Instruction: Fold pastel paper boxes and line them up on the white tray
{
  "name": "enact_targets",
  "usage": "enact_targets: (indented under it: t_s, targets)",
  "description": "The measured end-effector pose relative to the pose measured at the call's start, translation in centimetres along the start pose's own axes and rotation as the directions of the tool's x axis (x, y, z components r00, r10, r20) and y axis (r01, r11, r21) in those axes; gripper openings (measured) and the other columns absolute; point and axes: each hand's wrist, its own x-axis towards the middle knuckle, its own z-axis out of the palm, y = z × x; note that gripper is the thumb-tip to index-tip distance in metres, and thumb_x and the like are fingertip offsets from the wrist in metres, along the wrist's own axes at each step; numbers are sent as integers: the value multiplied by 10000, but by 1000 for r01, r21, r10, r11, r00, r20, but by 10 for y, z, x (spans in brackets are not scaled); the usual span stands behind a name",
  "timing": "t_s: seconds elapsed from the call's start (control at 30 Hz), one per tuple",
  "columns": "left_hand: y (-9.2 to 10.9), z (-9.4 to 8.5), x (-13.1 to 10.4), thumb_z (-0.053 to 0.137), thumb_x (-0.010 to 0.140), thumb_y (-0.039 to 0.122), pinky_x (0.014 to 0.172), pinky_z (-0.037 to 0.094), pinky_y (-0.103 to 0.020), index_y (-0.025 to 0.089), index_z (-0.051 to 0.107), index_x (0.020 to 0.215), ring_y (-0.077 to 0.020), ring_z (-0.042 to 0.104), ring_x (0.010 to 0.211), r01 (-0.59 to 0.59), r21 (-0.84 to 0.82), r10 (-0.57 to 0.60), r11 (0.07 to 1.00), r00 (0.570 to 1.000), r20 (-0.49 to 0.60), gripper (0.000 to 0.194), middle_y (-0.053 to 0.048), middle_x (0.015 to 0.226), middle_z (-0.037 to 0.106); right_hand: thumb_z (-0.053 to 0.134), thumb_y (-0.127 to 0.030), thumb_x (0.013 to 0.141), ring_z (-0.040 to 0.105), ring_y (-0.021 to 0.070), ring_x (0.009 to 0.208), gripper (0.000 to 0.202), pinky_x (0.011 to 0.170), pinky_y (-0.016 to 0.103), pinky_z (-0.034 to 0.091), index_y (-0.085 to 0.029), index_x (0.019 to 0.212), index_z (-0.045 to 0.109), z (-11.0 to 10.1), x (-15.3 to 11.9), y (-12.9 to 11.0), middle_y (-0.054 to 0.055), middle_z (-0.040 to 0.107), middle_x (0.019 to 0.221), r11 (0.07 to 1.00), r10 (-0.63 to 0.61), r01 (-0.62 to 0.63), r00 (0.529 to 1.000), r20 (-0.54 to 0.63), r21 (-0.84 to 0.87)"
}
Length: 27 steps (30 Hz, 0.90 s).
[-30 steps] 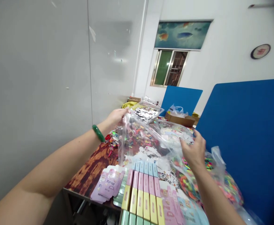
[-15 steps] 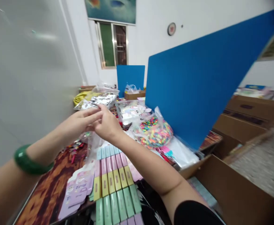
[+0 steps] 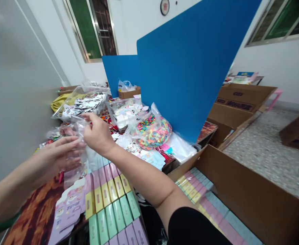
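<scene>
My right hand point(image 3: 98, 133) pinches the upper part of a clear plastic bag point(image 3: 81, 124), thumb and fingers closed on it. Lower and to the left, my left hand point(image 3: 60, 153) has its fingers stretched out and apart against the bag's side; they are slightly blurred. The bag hangs crumpled between both hands, and its contents cannot be made out. Below them, small boxes point(image 3: 113, 207) lie packed in rows of blue, pink, yellow, green and purple. Flat purple printed cards point(image 3: 69, 211) overlap on the wood-patterned table point(image 3: 34, 217) to the left of the boxes.
Beyond my hands lie a bag of black-and-white pieces point(image 3: 85, 102), a bag of pale cutouts point(image 3: 129, 112) and a bag of colourful bits point(image 3: 154, 132). A blue panel point(image 3: 182, 68) rises behind. An open carton point(image 3: 246, 180) at right holds more pastel boxes.
My hands have moved apart from their touching fingertips, the left going lower. The clear bag now shows in my right hand's fingers. The view has turned right and down, showing more of the carton.
</scene>
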Motion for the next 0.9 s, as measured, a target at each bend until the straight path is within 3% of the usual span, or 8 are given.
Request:
enact_targets:
  t_s: [0.2, 0.3, 0.43, 0.53, 0.63, 0.77, 0.83, 0.9]
  targets:
    - [-14, 9, 4, 672, 730, 283, 636, 506, -248, 208, 631, 931, -180, 618, 766, 91, -61, -89, 994, 996, 31, 218, -13, 836, 635, 411, -2, 764, 586, 151, 1020, 347, 916, 266, 441, -163, 1033, 560, 0, -1, 12, 51, 638, 1051, 993, 4, 9, 993, -114, 114]
    - [-14, 16, 4, 681, 750, 387, 694, 502, -261, 241, 600, 973, -177, 608, 866, 50, -185, -42, 981, 998, 47, 280, -11, 945, 636, 408, -24, 752, 580, 155, 1021, 351, 925, 282, 437, -160, 1037, 560, -1, -1, 19, 59, 631, 1051, 977, 37, 0, 985, -170, 213]
    - [-13, 22, 3, 620, 769, 531, 639, 459, -230, 199, 592, 942, -131, 581, 711, 112, -304, -60, 946, 982, 178, 376, -22, 772, 622, 476, -131, 762, 572, 171, 1018, 326, 921, 324, 441, -170, 1079, 544, 0, -1, 29, 66, 621, 1054, 899, 120, -31, 976, -179, 437]
    - [-13, 23, 2, 721, 727, 367, 536, 375, -185, 149, 603, 827, -70, 474, 533, 53, -291, 13, 955, 975, 221, 268, 34, 593, 510, 542, -229, 750, 578, 182, 990, 347, 870, 335, 467, -177, 1093, 532, 0, -2, 34, 73, 616, 1053, 828, 222, -118, 967, -128, 549]
    - [-14, 20, 1, 755, 682, 228, 475, 289, -176, 144, 617, 836, -37, 409, 481, 10, -224, 32, 974, 982, 184, 223, 43, 628, 521, 547, -262, 744, 588, 187, 967, 388, 833, 343, 482, -180, 1121, 514, -1, -6, 38, 85, 608, 1081, 807, 264, -161, 959, -105, 568]
    - [-13, 8, 6, 732, 661, 124, 549, 356, -198, 183, 606, 1091, -70, 527, 595, -74, -191, 87, 979, 994, 65, 452, 4, 782, 629, 478, -198, 759, 547, 220, 1084, 410, 914, 411, 447, -163, 1167, 498, -8, -12, 45, 123, 579, 1154, 926, 181, -113, 970, -161, 361]
    - [-11, -2, 11, 712, 658, 92, 599, 400, -227, 170, 579, 1156, -94, 563, 632, -152, -143, 154, 978, 988, 4, 521, -14, 805, 652, 465, -159, 763, 458, 243, 1201, 432, 1006, 466, 364, -163, 1193, 499, -15, -16, 42, 140, 531, 1229, 997, 9, 10, 972, -236, 80]
    - [-8, -12, 15, 701, 675, 102, 621, 427, -250, 158, 557, 1189, -113, 583, 643, -230, -67, 228, 971, 973, -38, 537, -22, 784, 660, 467, -129, 771, 389, 247, 1261, 469, 1061, 486, 289, -184, 1236, 486, -23, -21, 32, 126, 498, 1279, 964, -237, 204, 950, -203, -169]
